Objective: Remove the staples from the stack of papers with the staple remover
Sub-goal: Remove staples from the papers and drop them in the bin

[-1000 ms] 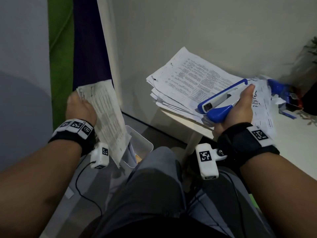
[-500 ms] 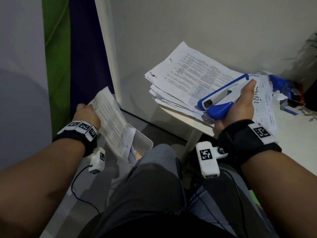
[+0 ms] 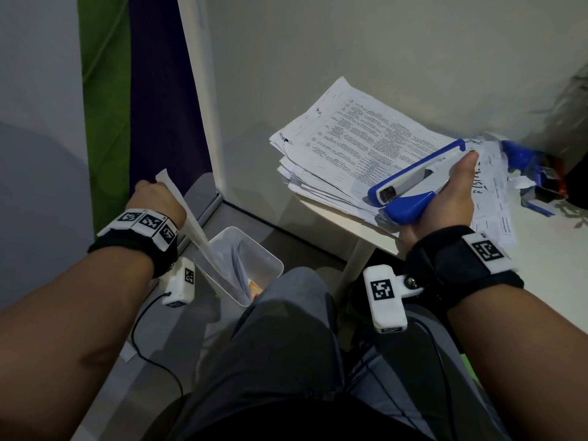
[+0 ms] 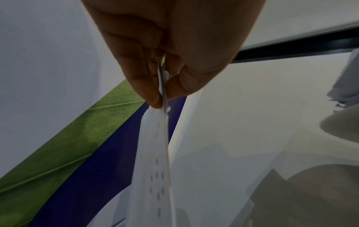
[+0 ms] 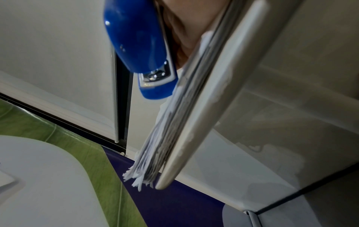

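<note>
My left hand (image 3: 152, 198) pinches the top edge of a thin sheaf of paper (image 3: 194, 230) between thumb and fingers (image 4: 153, 98). The sheaf hangs edge-on with its lower end inside a clear plastic bin (image 3: 270, 265) on the floor. In the left wrist view the sheaf (image 4: 155, 161) shows rows of small staple holes. My right hand (image 3: 445, 202) grips a blue and white staple remover (image 3: 413, 183) over the near edge of a stack of printed papers (image 3: 359, 148) on a white table (image 3: 366, 224). The right wrist view shows the tool's blue nose (image 5: 153, 83) beside the stack's edge (image 5: 170, 130).
The bin holds more paper and something orange. A second blue tool (image 3: 521, 157) and torn paper scraps lie at the table's far right. A white table leg (image 3: 356, 259) stands beside my knee (image 3: 286, 313). A white wall runs behind the table.
My left hand has moved down and forward with the sheaf, turning it edge-on and lowering its end into the bin. My right hand has held still with the staple remover.
</note>
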A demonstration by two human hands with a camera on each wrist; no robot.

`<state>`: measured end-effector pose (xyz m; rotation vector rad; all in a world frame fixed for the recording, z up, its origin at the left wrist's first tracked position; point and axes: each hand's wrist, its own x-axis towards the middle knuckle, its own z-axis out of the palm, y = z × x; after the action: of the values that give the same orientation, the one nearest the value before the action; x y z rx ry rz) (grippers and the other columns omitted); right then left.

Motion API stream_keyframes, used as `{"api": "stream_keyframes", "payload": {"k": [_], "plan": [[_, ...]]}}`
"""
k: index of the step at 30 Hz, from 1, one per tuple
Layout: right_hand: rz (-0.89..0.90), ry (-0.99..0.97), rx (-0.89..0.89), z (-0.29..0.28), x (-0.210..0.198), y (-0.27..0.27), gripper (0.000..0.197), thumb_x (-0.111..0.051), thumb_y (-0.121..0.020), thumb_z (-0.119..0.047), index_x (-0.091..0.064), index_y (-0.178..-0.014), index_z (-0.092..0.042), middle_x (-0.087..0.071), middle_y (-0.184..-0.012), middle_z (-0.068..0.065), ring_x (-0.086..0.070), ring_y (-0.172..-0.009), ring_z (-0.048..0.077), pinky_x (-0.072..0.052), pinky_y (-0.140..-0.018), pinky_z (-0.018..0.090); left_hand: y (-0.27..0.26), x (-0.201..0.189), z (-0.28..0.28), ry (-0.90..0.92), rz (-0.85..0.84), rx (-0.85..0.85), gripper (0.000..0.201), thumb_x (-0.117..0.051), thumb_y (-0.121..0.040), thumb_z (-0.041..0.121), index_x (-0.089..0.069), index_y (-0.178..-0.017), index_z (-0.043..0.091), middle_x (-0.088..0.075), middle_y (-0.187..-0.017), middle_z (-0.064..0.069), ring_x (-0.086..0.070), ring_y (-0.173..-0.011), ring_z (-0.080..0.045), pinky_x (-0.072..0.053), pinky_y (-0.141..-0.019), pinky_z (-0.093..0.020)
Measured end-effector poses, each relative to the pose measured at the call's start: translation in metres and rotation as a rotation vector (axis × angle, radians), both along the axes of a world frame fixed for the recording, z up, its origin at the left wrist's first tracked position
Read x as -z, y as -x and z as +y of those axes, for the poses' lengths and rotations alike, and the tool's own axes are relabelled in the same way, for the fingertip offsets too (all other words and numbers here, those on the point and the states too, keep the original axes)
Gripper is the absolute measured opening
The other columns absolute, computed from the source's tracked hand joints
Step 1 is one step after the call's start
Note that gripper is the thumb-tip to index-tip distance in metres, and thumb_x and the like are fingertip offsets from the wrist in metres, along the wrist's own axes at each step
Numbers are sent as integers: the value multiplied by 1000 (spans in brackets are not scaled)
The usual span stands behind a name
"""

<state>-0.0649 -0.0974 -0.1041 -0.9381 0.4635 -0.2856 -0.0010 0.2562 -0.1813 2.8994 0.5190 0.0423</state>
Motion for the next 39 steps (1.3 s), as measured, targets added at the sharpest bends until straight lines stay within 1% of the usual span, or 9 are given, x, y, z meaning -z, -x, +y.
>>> {"api": "stream_keyframes", "payload": {"k": [3,6,8,10,14,16,20,26,39], "plan": [[-7,3,-2,1,1,0,56,-43,-92,-66,-63,-120,-21,-74,-109,3,-72,-97,25,-55,-92,49,-1,-9,0,15,-30,-87,29,-52,-84,3,-55,-109,-12,-52,-115,-30,-54,-99,-41,-43,-77,-41],[-13,1,3,0,0,1,55,-42,-93,-65,-64,-120,-21,-75,-107,3,-73,-95,25,-56,-91,49,-1,-5,0,28,-16,-25,34,-50,-85,-2,-53,-117,-14,-51,-113,-32,-54,-98,-43,-38,-71,-37],[-13,0,0,0,0,1,55,-42,-93,-65,-64,-119,-21,-75,-107,3,-73,-95,25,-55,-91,49,1,-3,-3,32,21,1,38,-49,-87,-2,-49,-123,-12,-50,-119,-31,-52,-105,-43,-41,-82,-40],[-21,-4,-4,1,1,1,54,-42,-94,-64,-64,-117,-21,-75,-106,3,-73,-95,25,-55,-92,50,3,-2,-8,34,51,-15,38,-49,-88,0,-50,-125,-5,-49,-128,-26,-50,-115,-40,-40,-93,-42],[-45,-7,-11,1,3,0,53,-41,-94,-64,-64,-116,-21,-74,-109,5,-72,-99,28,-54,-93,52,5,3,-14,50,122,11,39,-49,-89,1,-50,-128,-2,-51,-129,-24,-49,-118,-39,-39,-97,-41],[-42,-8,-8,1,3,0,53,-42,-93,-64,-65,-115,-22,-74,-109,5,-72,-99,28,-53,-94,52,7,7,-15,61,202,41,39,-48,-90,3,-49,-129,-1,-53,-128,-22,-51,-117,-37,-40,-95,-39],[-41,-20,4,1,4,-2,54,-43,-92,-65,-64,-118,-23,-74,-109,4,-72,-99,28,-53,-94,52,13,9,-21,96,306,128,43,-56,-89,13,-46,-130,3,-56,-118,-20,-57,-102,-33,-45,-75,-34],[-36,-17,-9,0,3,-1,54,-41,-93,-65,-64,-118,-23,-74,-108,4,-72,-97,27,-54,-92,51,24,9,-34,43,461,227,46,-56,-91,18,-44,-134,7,-56,-123,-16,-55,-110,-30,-44,-85,-32],[-56,-32,-11,2,0,1,51,-38,-96,-62,-65,-113,-22,-75,-107,5,-72,-97,27,-55,-90,52,28,6,-35,146,428,155,55,-59,-91,23,-38,-140,8,-46,-139,-15,-47,-124,-30,-40,-97,-32]]}}
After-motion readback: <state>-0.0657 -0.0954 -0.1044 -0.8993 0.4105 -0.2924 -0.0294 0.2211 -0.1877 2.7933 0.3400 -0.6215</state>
